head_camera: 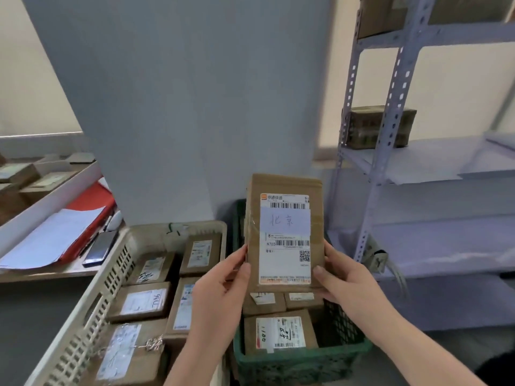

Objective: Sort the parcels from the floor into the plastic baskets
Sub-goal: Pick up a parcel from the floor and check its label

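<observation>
While the left grip point(223, 285) and right grip point(345, 277) are pinching the upright parcel point(284, 232), a green basket point(292, 367) is sitting beneath them, a beige basket point(92, 310) left of both.

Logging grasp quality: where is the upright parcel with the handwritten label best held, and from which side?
Its long edges near the bottom, left hand and right hand from either side: the parcel is flat and upright, and this grip leaves its label showing.

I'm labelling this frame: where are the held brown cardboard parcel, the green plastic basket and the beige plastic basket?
Brown cardboard parcel point(284, 260): head view, its white label.
Green plastic basket point(301, 363): head view, near wall.
Beige plastic basket point(97, 307): head view, left wall.
</observation>
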The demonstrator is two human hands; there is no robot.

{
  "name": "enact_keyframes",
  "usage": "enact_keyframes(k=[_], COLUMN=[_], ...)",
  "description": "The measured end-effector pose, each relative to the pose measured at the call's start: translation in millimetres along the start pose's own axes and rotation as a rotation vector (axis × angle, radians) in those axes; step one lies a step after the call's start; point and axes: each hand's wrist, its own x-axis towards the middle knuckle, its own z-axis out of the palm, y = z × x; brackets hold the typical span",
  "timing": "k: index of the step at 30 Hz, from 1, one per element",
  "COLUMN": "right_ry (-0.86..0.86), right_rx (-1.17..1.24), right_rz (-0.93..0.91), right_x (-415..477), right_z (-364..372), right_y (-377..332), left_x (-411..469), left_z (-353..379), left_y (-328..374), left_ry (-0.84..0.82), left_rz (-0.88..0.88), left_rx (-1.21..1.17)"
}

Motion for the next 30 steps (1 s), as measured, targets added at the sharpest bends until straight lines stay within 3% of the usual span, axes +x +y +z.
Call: enact_keyframes(k=[16,30], right_ry=[0.059,0.087], right_rx=[-0.023,-0.188], right_rz=[0.101,0.304], right_x=[241.4,407.2], right_z=[-51.4,-64.9], right_y=[11.6,157.7], left_x=[240.5,345.9], left_z=[98.2,213.2], left_y=[-68.6,-237.5], left_ry=[-0.132,-0.183], left_rz=[-0.079,-0.198], left_rx=[0.068,0.186])
